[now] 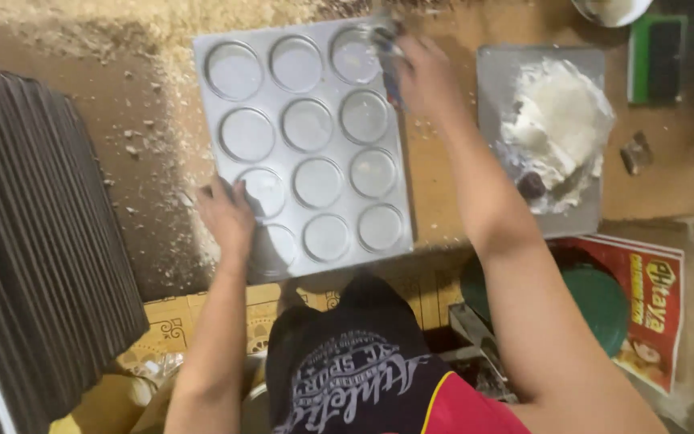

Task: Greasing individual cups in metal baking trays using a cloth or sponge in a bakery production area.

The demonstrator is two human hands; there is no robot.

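My wooden worktable (pixel 668 185), strewn with crumbs along its far and left edges, carries a grey metal baking tray (pixel 303 145) with twelve round shallow cups, lying in the middle in front of me. A tall stack of dark trays (pixel 42 241) stands at my left, close enough to crowd that elbow. To the right sits a flat metal sheet (pixel 540 72) bearing a pile of white fat or dough (pixel 560 128), kept within easy reach of my working arm. My left hand (pixel 226 213) lies flat, fingers spread, on the tray's near left corner, apparently to pin it against sliding. My right hand (pixel 427 76) is closed around a small brush-like tool (pixel 387 48), blurred, working at the far right cup; I cannot tell exactly what the tool is. A green round lid (pixel 600 297) and a red printed sheet (pixel 656 305) lie near right; a green-edged block (pixel 656 58) rests far right.
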